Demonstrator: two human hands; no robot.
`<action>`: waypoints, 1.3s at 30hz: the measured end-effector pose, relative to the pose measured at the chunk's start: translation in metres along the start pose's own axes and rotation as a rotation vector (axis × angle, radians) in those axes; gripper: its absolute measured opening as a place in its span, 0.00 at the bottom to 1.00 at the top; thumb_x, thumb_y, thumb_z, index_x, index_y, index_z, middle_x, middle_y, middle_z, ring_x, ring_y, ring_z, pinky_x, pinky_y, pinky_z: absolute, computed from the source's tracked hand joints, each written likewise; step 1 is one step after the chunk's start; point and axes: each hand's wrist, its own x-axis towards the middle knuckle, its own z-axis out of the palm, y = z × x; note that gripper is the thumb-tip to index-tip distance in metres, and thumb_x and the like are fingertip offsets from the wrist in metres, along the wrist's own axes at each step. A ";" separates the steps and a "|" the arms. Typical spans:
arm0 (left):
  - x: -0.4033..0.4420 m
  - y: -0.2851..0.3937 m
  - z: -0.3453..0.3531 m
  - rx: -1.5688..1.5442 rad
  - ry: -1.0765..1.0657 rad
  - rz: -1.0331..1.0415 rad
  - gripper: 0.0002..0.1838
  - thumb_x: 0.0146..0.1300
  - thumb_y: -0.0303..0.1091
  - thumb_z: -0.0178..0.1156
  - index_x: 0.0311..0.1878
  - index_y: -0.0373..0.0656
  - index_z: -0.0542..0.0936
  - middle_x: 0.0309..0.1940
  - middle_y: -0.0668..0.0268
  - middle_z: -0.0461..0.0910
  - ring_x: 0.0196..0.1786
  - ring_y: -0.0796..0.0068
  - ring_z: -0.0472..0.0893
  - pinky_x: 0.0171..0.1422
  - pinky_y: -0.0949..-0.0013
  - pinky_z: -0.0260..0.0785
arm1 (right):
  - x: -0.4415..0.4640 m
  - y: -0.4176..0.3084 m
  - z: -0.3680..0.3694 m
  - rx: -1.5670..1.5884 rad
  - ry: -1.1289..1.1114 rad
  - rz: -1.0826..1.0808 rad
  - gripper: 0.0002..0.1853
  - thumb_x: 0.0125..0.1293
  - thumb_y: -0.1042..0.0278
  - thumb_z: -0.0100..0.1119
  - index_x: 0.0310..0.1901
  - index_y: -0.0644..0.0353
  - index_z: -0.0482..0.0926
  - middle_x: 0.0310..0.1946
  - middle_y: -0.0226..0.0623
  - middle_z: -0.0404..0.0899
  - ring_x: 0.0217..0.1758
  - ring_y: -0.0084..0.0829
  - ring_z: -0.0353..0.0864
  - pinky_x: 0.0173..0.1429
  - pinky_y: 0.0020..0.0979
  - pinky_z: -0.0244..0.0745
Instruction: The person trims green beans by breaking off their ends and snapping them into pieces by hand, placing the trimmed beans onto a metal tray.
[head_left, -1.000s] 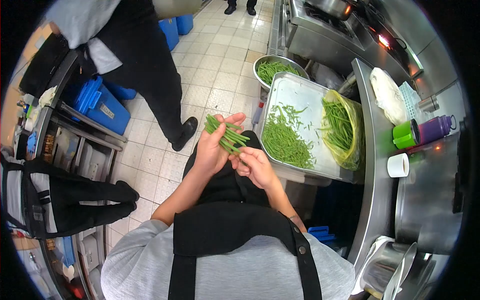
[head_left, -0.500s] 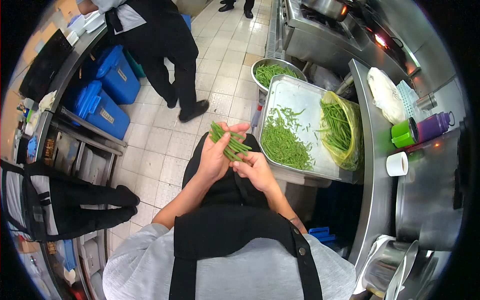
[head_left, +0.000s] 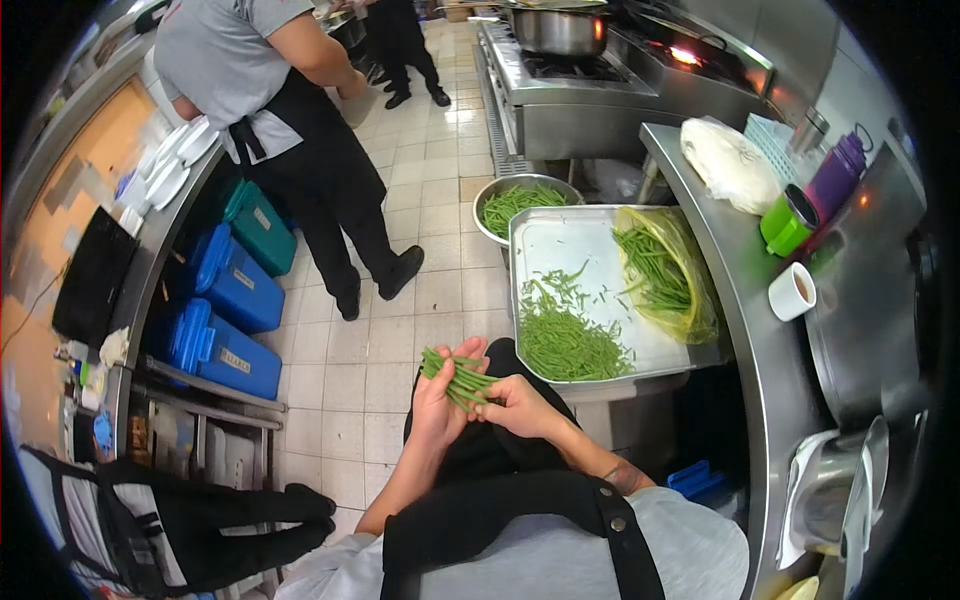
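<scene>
A small bundle of green beans (head_left: 457,379) lies across my left hand (head_left: 438,405), whose thumb presses on it. My right hand (head_left: 517,408) pinches the right ends of the beans. To the right of my hands, a metal tray (head_left: 560,235) holds a heap of short cut green pieces (head_left: 565,340). A yellow plastic bag (head_left: 700,318) with long whole beans (head_left: 655,265) lies at the tray's right side. Behind the tray sits a round metal bowl (head_left: 482,212) of green beans.
A steel counter (head_left: 715,260) on the right bears a green cup (head_left: 788,222), a purple bottle (head_left: 835,175) and a white cup (head_left: 792,291). A stove (head_left: 570,90) stands ahead. Blue bins (head_left: 235,365) line the left. One person (head_left: 300,150) stands ahead left, others farther off and lower left.
The view has tilted up and shows more of the kitchen ahead. The bundle remains between my hands. The person ahead left has shifted and shows more of the upper body.
</scene>
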 end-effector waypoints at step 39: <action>0.399 -0.014 0.007 0.549 -0.020 -0.654 0.40 0.61 0.62 0.52 0.66 0.39 0.61 0.61 0.46 0.65 0.61 0.42 0.66 0.59 0.37 0.62 | -0.026 -0.017 -0.151 -0.999 0.285 0.575 0.42 0.49 0.45 0.69 0.66 0.48 0.64 0.73 0.56 0.39 0.73 0.69 0.32 0.60 0.80 0.38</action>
